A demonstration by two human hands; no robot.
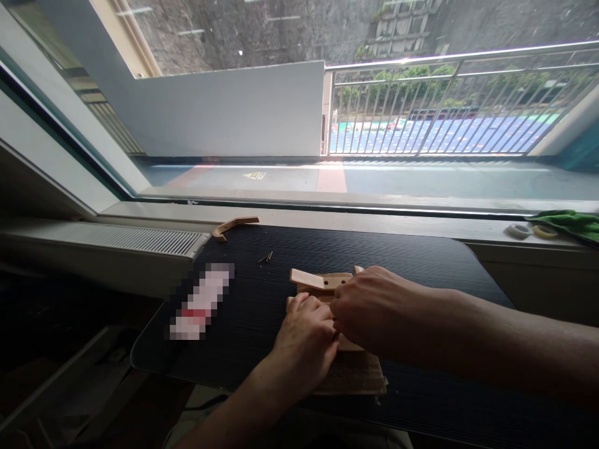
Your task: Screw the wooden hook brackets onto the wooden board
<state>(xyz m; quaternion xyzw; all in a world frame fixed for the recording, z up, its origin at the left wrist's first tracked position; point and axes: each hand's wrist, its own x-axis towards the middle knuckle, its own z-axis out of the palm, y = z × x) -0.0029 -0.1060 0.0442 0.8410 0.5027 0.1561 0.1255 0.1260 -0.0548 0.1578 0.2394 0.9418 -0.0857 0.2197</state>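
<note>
On the black table lies a stack of light wooden pieces, with a thick wooden board [355,377] at the near side. A bent wooden piece [306,279] with two dark holes rests at its far side. My left hand [306,333] is closed over the middle of the stack, its curled fingertips gripping a wooden piece there. Against it, my right hand [365,305] is closed like a fist over the right part of the wood. Its fingertips are turned away, so what they hold is hidden.
The black table [248,355] stands against a window sill. On it are several small screws or nails [267,257], another bent wooden piece [236,223] at the back left edge, and a blurred-out pink item [203,302]. Tape rolls [519,231] and a green cloth [568,223] lie on the sill.
</note>
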